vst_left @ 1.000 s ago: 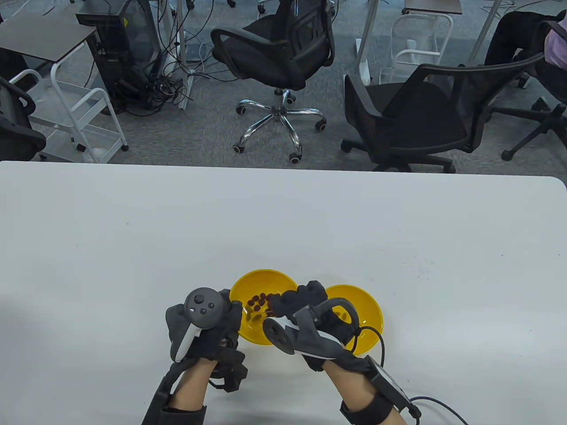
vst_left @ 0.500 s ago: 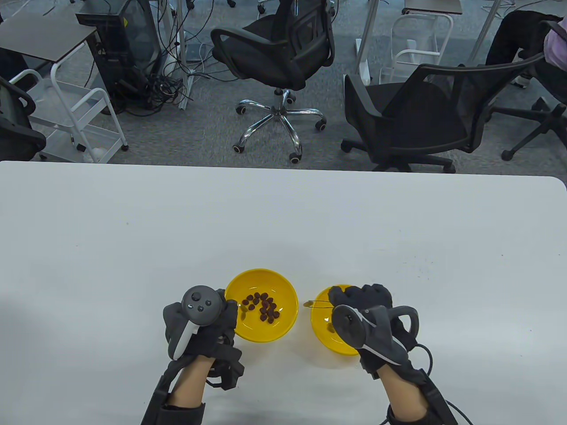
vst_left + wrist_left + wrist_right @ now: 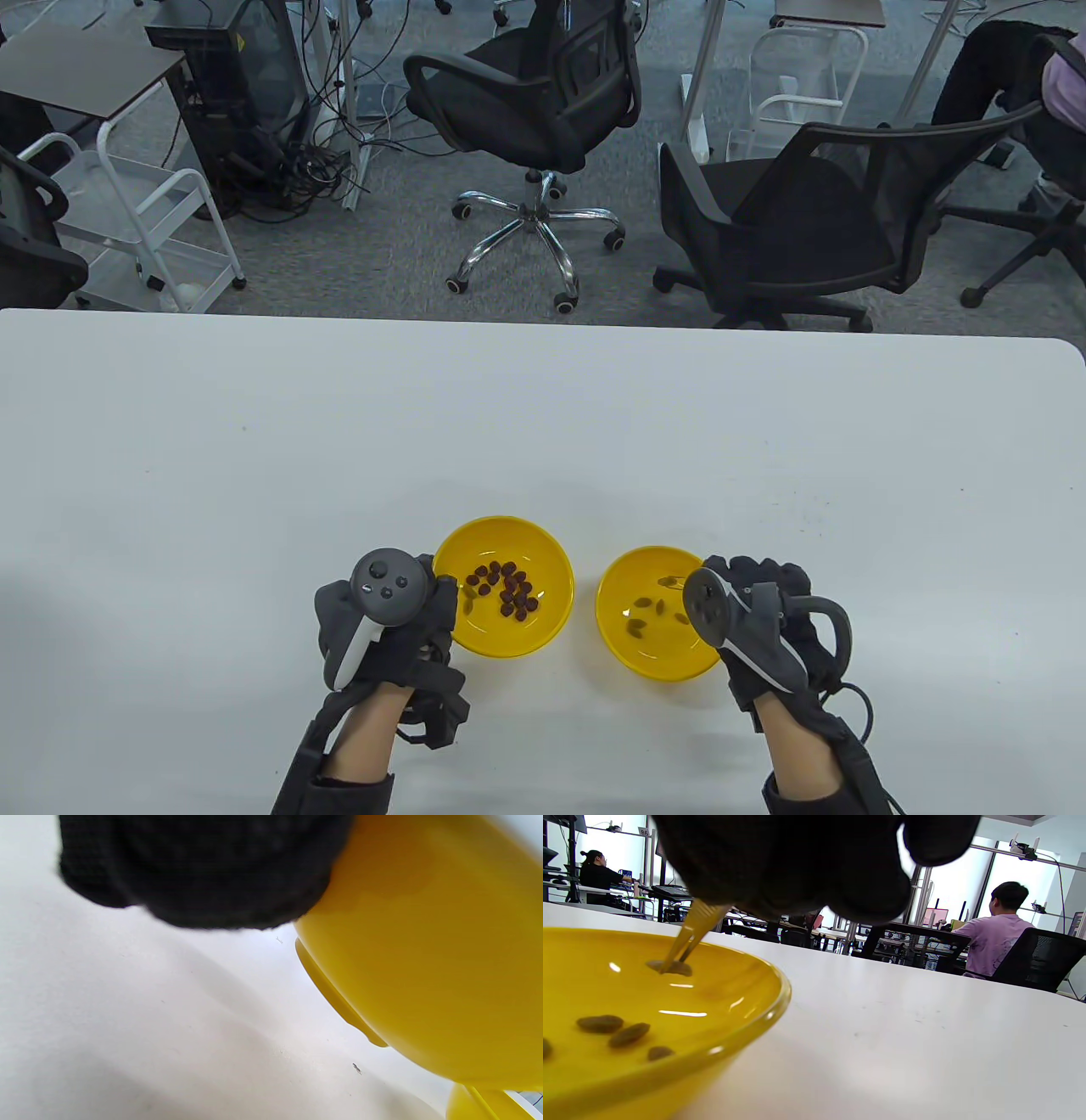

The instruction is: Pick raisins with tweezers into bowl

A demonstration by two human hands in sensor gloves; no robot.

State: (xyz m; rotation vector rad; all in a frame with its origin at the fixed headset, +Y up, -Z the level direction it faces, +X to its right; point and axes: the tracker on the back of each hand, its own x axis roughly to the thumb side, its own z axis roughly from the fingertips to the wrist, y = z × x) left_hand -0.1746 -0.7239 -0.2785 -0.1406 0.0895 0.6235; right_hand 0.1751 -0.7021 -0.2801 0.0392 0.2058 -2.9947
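Two yellow bowls stand near the table's front edge. The left bowl (image 3: 501, 638) holds several dark raisins (image 3: 505, 588). My left hand (image 3: 439, 594) grips its left rim; in the left wrist view a gloved finger (image 3: 203, 870) lies against the bowl's outer wall (image 3: 424, 963). My right hand (image 3: 723, 579) holds thin tweezers (image 3: 672, 581) over the right bowl (image 3: 653, 664). In the right wrist view the tweezers (image 3: 693, 929) pinch one raisin (image 3: 670, 967) just inside that bowl (image 3: 746, 1014). A few raisins (image 3: 600, 1023) lie on its bottom.
The white table (image 3: 543, 424) stretches wide behind the bowls. Black office chairs (image 3: 780, 221) and a white cart (image 3: 144, 221) stand on the floor beyond its far edge. A cable (image 3: 857, 705) trails from my right wrist.
My right hand has moved with the tweezers from over the left bowl rightward to the right bowl. My left hand and the left bowl have hardly moved.
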